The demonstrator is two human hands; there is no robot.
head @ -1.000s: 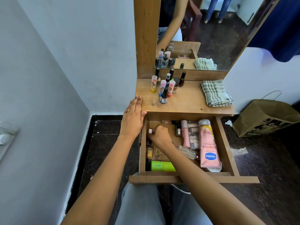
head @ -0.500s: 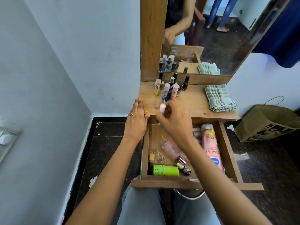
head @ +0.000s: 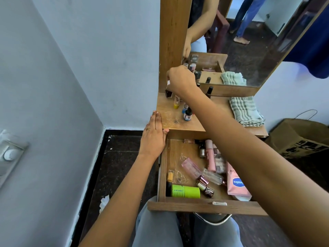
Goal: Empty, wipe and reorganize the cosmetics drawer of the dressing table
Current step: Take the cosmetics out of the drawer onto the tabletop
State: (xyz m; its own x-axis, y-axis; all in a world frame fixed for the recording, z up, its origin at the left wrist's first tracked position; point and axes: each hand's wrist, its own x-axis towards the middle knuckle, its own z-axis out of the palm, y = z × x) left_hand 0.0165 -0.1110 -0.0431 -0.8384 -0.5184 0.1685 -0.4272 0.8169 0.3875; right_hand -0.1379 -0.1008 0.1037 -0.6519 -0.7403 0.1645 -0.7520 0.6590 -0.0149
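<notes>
Bottle [head: 168, 93] and right hand [head: 179, 81] decide the next move: the bottle hangs upright, long axis vertical, below fingers pinched on its white cap. Its dark body sits low over the back left corner of the counter [head: 170, 120], beside the mirror post [head: 172, 41] and left of the other bottles [head: 187, 114]. A short straight drop should seat it (whether it already touches I cannot tell). The left hand [head: 154, 138] lies flat, fingers straight, on the counter's front left edge, nearer the open drawer [head: 195, 205], where many items remain.
</notes>
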